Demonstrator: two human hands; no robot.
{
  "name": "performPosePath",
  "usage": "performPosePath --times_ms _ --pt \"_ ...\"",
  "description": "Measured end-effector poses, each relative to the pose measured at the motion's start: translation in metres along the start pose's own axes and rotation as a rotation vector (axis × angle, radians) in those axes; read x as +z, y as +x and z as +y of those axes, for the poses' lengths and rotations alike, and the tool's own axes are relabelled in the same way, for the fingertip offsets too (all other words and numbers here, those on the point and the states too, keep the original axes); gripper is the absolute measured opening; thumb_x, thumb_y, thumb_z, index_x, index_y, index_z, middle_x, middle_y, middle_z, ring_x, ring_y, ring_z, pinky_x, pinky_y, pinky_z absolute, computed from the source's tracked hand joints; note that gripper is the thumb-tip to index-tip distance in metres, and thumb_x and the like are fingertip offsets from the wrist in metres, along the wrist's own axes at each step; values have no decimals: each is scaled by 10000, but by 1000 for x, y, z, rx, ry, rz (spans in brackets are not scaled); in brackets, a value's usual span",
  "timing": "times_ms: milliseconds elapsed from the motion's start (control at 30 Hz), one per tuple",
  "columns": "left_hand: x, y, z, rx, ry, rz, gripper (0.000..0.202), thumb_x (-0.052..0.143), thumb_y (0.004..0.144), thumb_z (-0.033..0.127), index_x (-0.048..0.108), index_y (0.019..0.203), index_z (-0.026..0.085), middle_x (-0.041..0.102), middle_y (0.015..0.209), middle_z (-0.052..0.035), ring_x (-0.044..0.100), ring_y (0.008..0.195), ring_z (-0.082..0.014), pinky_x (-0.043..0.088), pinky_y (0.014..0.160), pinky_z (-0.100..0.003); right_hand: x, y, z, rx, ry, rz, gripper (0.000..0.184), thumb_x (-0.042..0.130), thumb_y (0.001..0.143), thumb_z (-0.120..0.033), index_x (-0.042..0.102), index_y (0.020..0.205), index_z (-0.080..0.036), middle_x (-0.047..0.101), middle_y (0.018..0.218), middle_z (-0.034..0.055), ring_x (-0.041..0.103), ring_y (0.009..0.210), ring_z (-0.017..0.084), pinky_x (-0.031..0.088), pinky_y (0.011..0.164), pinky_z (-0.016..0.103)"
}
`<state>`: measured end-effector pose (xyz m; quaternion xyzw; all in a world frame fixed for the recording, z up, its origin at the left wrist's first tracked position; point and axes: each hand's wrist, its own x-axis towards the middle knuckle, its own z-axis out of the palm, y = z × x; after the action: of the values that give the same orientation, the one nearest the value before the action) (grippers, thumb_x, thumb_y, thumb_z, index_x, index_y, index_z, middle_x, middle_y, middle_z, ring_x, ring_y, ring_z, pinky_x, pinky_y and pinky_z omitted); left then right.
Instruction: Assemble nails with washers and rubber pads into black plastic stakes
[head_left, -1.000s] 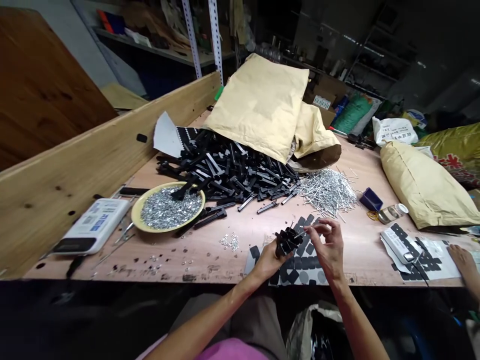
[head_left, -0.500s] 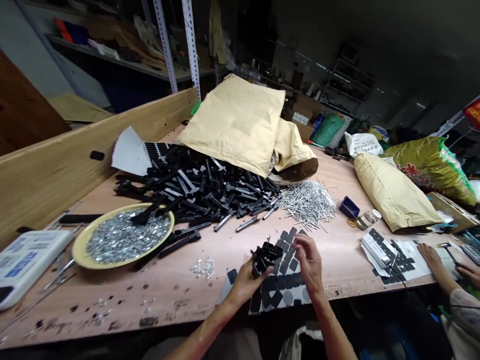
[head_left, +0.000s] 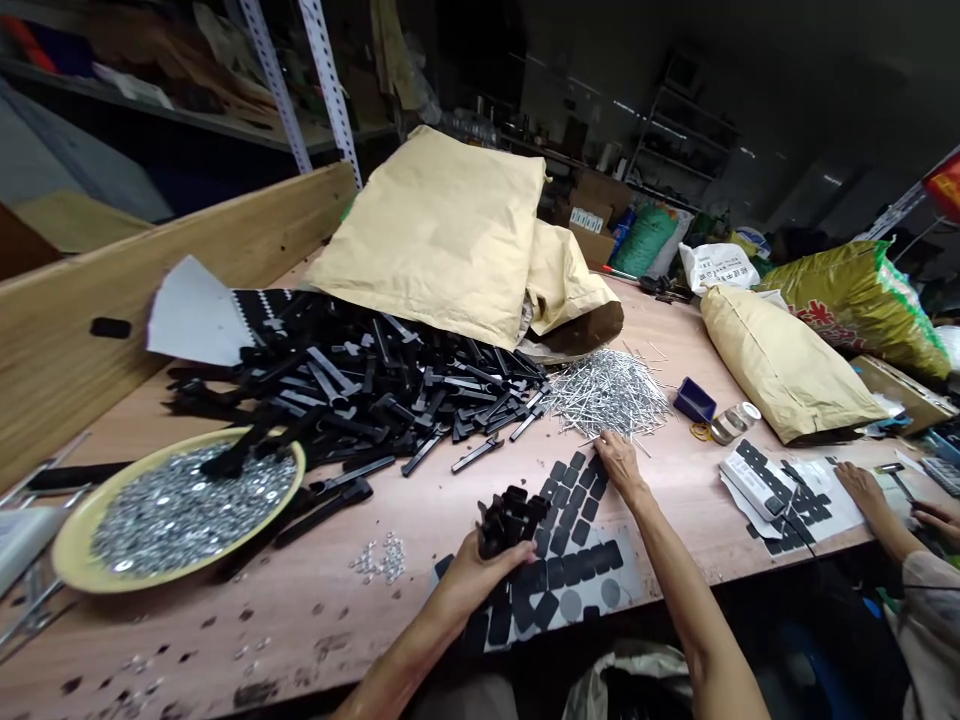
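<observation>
My left hand (head_left: 484, 565) is wrapped round a bundle of black plastic parts (head_left: 512, 520), above the near part of a sheet of black pads (head_left: 592, 565). Farther forward, my right hand (head_left: 621, 465) has its fingertips drawn together at the near edge of a pile of thin metal pins (head_left: 607, 390). What lies between those fingertips is too small to make out. Behind and left of my hands is a large heap of black plastic handle-like parts (head_left: 352, 380). A small group of metal washers (head_left: 381, 560) lies left of my left hand.
A yellow bowl (head_left: 64, 550) of metal washers stands at the left. Paper sacks (head_left: 435, 230) rest behind the black heap. A blue box (head_left: 694, 400) and a glass jar (head_left: 733, 424) stand right of the pins. Another person's hands (head_left: 862, 493) are at the far right.
My right hand has moved forward from beside the black bundle to the edge of the pin pile. My left hand still holds the bundle. The view has shifted to the right.
</observation>
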<state>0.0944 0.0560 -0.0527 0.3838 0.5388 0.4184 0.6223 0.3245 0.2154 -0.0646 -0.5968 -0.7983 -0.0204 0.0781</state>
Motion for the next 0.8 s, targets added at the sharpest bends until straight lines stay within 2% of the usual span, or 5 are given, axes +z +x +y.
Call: performPosePath --times_ms 233,400,533,633,800 --pt "1 8 4 2 -37 33 237 687 634 376 652 584 147 668 633 -43 614 669 -182 461 676 -269 -34 1 2 177 196 263 231 326 900 -158 483 1070 -151 617 883 80 599 775 171 472 711 293" --pt "4 9 3 18 43 82 102 649 653 249 655 696 157 678 674 -16 621 689 -185 460 661 -263 -117 26 12 600 945 966 235 476 790 -95 418 1009 -156 594 777 14 568 565 99 475 554 238" --pt "6 9 2 111 203 140 199 659 631 197 655 828 170 710 809 -27 640 809 -230 460 703 -278 -149 -6 -51 217 1170 711 269 664 723 -175 480 920 -187 634 768 -14 632 649 112 526 624 264" --pt "7 7 4 163 303 126 211 657 634 200 647 845 183 716 834 -40 647 835 -258 455 684 -287 -134 -50 -107 92 1149 439 245 704 734 -286 542 890 -190 659 818 2 663 770 147 565 690 314" --pt "6 -2 8 215 415 113 263 610 666 186 630 928 200 715 856 -46 652 802 -257 442 651 -284 -102 -78 -138 16 1055 400 210 676 754 -376 585 826 -201 688 774 26 678 748 177 567 697 331"
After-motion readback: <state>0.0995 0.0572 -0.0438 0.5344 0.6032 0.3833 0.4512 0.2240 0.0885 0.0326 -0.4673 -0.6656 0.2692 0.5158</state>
